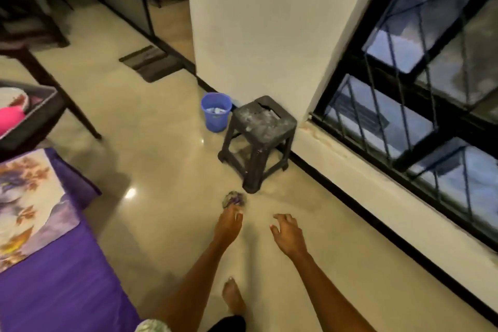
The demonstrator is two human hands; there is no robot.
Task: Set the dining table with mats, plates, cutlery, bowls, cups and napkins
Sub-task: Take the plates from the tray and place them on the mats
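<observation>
Head view is showing the left hand (229, 224) pinching a crumpled purple-patterned napkin (234, 199) over the floor (161, 143) near the stool (258, 140), the right hand (287, 232) hanging loose and empty; carrying it to the purple-clothed table (67, 291) probably comes next.

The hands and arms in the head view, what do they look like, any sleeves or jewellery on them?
Both arms are bare as far up as the picture shows, with no sleeves in view. The left hand and right hand show no rings, watch, bracelets or gloves. Fingernails look short and unpainted, though the picture is soft.
</observation>
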